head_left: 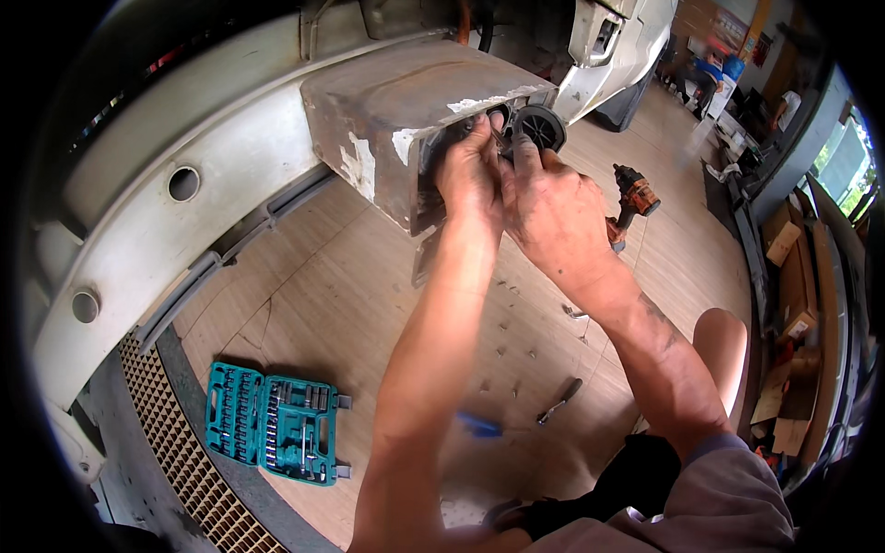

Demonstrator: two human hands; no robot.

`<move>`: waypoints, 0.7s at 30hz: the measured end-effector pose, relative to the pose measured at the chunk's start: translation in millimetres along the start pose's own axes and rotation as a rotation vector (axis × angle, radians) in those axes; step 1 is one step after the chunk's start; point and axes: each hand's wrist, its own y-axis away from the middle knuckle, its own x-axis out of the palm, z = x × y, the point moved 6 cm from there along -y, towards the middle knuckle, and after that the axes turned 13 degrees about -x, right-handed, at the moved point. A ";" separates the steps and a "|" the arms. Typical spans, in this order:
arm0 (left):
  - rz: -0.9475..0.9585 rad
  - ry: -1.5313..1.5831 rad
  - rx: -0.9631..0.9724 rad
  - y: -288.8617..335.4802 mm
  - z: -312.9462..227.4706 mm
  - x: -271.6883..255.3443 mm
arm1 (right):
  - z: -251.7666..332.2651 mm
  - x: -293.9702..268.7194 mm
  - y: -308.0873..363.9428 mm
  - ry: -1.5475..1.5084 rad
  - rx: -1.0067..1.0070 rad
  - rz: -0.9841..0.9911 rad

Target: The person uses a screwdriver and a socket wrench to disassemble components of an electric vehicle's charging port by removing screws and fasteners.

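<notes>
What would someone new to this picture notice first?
Probably the left hand and right hand, close together at the open end of the brown box, upper centre. Then the open teal toolkit on the floor, lower left, and the orange drill, right of the hands.

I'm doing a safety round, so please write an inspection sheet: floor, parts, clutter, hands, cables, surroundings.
Floor: tan tiles, some cracked; small bits scattered.
Parts: worn metal box, open at one end; round black part by the right hand's fingers.
Clutter: drill, ratchet, blurred blue item and open socket case on the floor.
Hands: left hand and right hand together at the box's opening; grips unclear.
Cables: nothing certain; orange line behind the box, possibly a hose.
Surroundings: pale beam, floor grate, cartons, people in the background.
</notes>
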 end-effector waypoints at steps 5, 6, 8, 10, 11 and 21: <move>0.043 -0.172 0.029 -4.8 1.8 -2.0 | -20.7 18.7 12.6 -1.362 0.925 0.031; 0.009 -0.202 0.013 -3.0 1.9 -2.5 | -25.9 12.8 8.7 -1.152 0.764 -0.008; 0.042 -0.164 0.015 -3.1 -1.3 2.0 | -27.0 3.5 3.5 -0.728 0.448 -0.073; -0.011 -0.109 0.083 7.1 -2.3 6.0 | -15.1 -3.5 2.1 -0.303 0.138 -0.126; -0.012 -0.108 0.082 9.8 -3.0 8.2 | -3.0 -8.9 0.4 -0.089 -0.021 -0.147; 0.051 -0.163 0.076 -7.1 -2.4 -5.5 | -15.4 18.5 10.4 -1.349 0.910 0.006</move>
